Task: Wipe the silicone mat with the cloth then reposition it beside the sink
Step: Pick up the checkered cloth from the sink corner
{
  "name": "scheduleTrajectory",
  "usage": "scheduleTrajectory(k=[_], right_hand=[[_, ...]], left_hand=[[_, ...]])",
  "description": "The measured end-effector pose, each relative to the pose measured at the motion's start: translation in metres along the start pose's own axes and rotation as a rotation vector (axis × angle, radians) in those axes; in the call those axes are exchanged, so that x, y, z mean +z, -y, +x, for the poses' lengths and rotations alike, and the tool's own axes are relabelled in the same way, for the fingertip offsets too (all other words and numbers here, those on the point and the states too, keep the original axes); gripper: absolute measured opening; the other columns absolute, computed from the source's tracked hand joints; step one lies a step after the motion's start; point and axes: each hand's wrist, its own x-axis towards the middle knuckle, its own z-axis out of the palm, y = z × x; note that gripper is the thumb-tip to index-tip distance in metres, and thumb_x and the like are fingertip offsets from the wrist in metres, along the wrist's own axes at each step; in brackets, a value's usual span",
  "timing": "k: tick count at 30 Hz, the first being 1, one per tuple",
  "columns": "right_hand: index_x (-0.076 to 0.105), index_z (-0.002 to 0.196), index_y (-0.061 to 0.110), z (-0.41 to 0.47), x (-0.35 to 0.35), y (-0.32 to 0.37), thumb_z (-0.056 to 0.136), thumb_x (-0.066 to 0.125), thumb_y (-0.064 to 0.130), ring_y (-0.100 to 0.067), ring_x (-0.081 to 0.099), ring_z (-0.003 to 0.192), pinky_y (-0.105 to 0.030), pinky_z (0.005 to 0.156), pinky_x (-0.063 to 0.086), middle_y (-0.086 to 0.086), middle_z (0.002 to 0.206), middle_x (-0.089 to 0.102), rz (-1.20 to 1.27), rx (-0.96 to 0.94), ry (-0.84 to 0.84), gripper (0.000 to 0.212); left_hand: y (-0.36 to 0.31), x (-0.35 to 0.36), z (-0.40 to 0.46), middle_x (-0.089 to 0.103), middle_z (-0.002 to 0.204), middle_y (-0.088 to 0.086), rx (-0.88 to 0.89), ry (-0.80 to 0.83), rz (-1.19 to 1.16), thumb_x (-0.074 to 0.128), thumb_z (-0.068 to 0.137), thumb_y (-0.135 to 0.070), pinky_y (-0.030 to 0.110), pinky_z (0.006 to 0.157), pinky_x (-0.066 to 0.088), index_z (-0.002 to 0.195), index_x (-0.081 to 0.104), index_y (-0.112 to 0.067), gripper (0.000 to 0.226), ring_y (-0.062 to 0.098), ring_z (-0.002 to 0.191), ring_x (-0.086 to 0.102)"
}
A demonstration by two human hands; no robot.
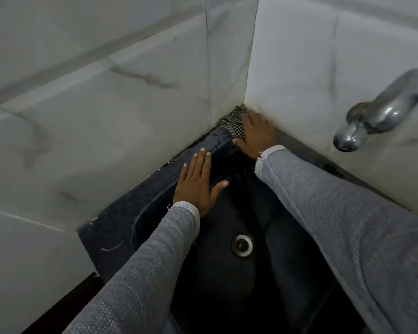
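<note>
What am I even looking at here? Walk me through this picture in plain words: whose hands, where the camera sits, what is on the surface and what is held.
There is no machine here. A person in grey knit sleeves works with bare hands, and the single picture comes from a camera worn on their head, looking forward and down.

Below them is a dark sink with a round metal drain, set into a corner of white marbled wall tiles. A chrome tap sticks out of the wall on the right.

The right hand presses a black-and-white checked cloth into the far corner of the sink's rim. The left hand lies flat, fingers straight, on the sink's left edge and holds nothing.

I cannot clearly make out a silicone mat in this picture.
</note>
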Motion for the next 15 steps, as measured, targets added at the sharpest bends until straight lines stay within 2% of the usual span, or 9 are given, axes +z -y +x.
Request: scheduleTrajectory(k=[5,8,11,15], right_hand=[[0.024,0.145,0.013,0.017,0.010,-0.004,0.086,0.053,0.050,-0.033,0.018,0.142,-0.053,0.115,0.019,-0.013,0.156,0.018,0.015,0.028,0.040,0.075],[0.029,0.142,0.011,0.020,0.017,-0.004,0.088,0.050,0.048,-0.034,0.025,0.139,-0.051,0.112,0.028,-0.015,0.152,0.026,0.036,0.030,0.018,0.069],[0.038,0.135,0.009,0.022,0.021,-0.003,0.090,0.049,0.041,-0.035,0.036,0.129,-0.047,0.101,0.040,-0.016,0.142,0.038,-0.005,0.002,-0.014,0.057],[0.044,0.125,0.005,0.024,0.021,0.001,0.094,0.042,0.025,-0.036,0.043,0.120,-0.047,0.091,0.045,-0.018,0.134,0.043,-0.112,0.001,-0.044,0.037]], left_hand=[[0.005,0.009,0.011,-0.012,0.160,-0.001,0.013,-0.009,0.028,0.000,0.082,-0.072,0.038,0.119,-0.002,0.152,-0.006,-0.017,0.090,0.016,0.147,-0.008],[0.005,0.012,0.018,-0.011,0.160,-0.001,0.021,-0.023,0.033,-0.001,0.082,-0.072,0.037,0.118,-0.002,0.152,-0.005,-0.017,0.090,0.015,0.147,-0.006],[0.004,0.014,0.024,-0.011,0.160,0.000,0.022,-0.027,0.045,0.000,0.082,-0.072,0.036,0.117,-0.004,0.152,-0.004,-0.017,0.090,0.015,0.147,-0.006],[0.004,0.015,0.026,-0.010,0.160,0.000,0.022,-0.033,0.048,0.000,0.082,-0.072,0.037,0.118,-0.002,0.152,-0.004,-0.016,0.090,0.016,0.147,-0.006]])
